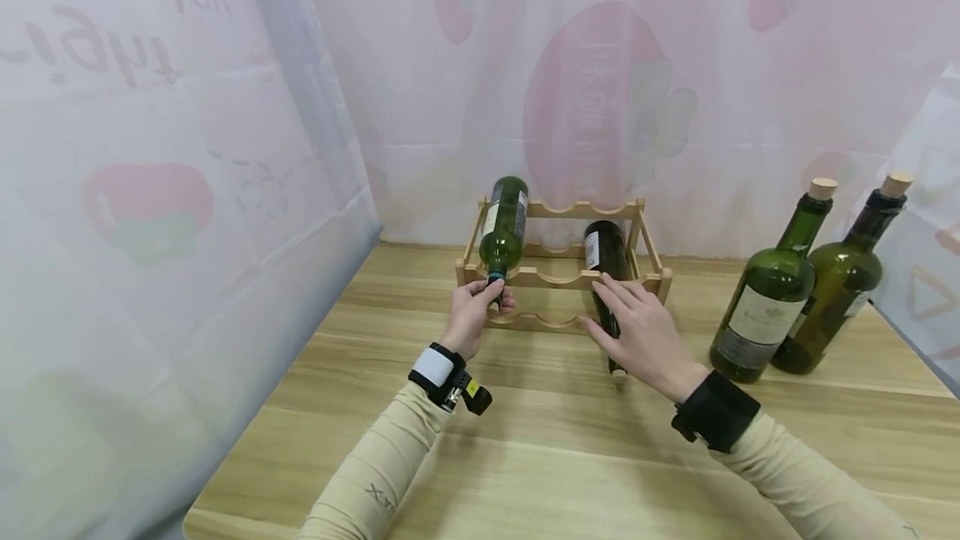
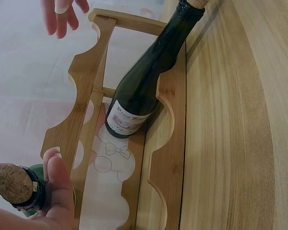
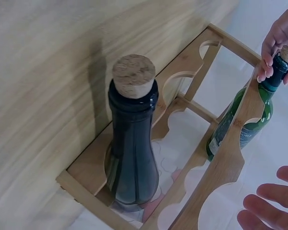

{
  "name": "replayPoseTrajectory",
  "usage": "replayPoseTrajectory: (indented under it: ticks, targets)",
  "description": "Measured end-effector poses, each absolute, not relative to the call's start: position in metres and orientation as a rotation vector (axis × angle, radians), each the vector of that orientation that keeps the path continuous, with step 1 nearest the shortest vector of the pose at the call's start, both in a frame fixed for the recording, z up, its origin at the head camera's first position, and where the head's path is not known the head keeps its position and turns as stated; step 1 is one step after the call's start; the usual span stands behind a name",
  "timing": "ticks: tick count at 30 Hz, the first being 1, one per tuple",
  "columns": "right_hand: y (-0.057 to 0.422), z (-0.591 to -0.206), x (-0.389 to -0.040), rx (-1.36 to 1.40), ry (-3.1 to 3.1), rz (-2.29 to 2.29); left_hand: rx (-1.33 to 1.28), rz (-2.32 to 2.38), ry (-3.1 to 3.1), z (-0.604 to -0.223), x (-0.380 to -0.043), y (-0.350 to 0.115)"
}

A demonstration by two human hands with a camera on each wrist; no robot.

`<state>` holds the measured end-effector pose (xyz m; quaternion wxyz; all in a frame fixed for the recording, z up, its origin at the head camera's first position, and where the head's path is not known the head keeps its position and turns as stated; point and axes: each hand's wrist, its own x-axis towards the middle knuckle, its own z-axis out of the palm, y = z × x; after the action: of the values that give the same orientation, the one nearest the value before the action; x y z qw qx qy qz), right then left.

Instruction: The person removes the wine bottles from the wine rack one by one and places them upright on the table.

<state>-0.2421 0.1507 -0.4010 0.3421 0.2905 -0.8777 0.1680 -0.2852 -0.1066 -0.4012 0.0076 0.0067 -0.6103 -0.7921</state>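
Observation:
A green wine bottle (image 1: 505, 227) lies on the upper tier of a small wooden wine rack (image 1: 552, 277), at its left end, neck toward me. My left hand (image 1: 472, 311) pinches that bottle's corked neck between thumb and fingers; the cork (image 2: 14, 184) shows in the left wrist view. A darker wine bottle (image 2: 139, 91) with a pale label lies in the lower tier at the right, its corked neck sticking out the front. Over it, near the upper front rail, hovers my right hand (image 1: 645, 332), fingers extended and holding nothing. Part of the darker bottle is hidden behind the rail and this hand.
Two corked wine bottles stand upright at the right of the table: a labelled green one (image 1: 765, 307) in front and a second bottle (image 1: 840, 282) partly behind it. The wood-grain table (image 1: 525, 448) meets a printed curtain (image 1: 420, 90) behind the rack and another at the left.

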Motion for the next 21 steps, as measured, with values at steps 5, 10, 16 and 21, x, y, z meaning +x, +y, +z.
replayPoseTrajectory:
  ticks: [5,10,16,21]
  targets:
    - [0.145,-0.401,-0.247,0.762,-2.295,0.434,0.023,-2.476,-1.908,-0.404,-0.285,-0.106]
    - [0.138,-0.402,-0.251,0.792,-2.268,0.445,0.034,-2.466,-1.91,-0.406,-0.283,-0.106]
    - [0.132,-0.402,-0.255,0.809,-2.252,0.449,0.034,-2.447,-1.926,-0.403,-0.281,-0.105]
    - [0.125,-0.399,-0.26,0.824,-2.242,0.459,0.041,-2.442,-1.924,-0.401,-0.283,-0.104]
